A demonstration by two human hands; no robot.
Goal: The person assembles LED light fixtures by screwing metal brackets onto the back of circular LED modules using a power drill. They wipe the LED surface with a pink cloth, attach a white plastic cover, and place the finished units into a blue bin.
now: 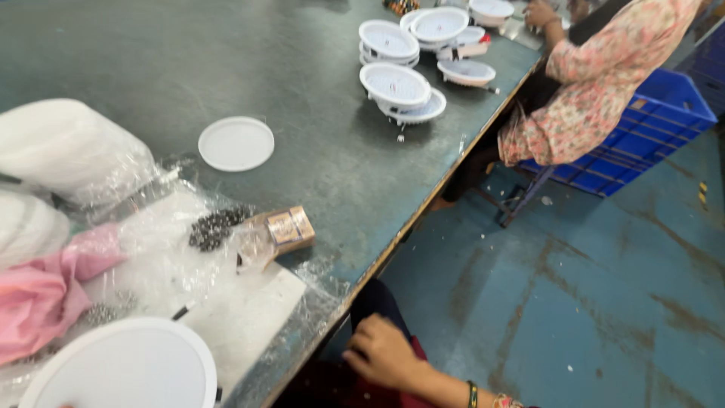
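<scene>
My right hand [383, 352] is low at the bottom of the view, below the table edge [393, 245], over my lap. Its fingers are curled in and nothing shows inside them; a bangle sits on the wrist. A large round white lamp housing [124, 369] lies on the table at the bottom left. A sliver of skin at the frame edge beside it may be my left hand [65, 405]; too little shows to tell. Near it are clear plastic wrap [162, 264], a heap of small dark screws [215, 227] and a small brown carton [291, 227].
A white round disc [236, 143] lies mid-table. Several white lamp housings [396, 85] are stacked at the far end. A pink cloth [45, 291] and white bagged bundles [64, 147] lie at the left. A person in a floral garment [596, 75] sits by blue crates [649, 125].
</scene>
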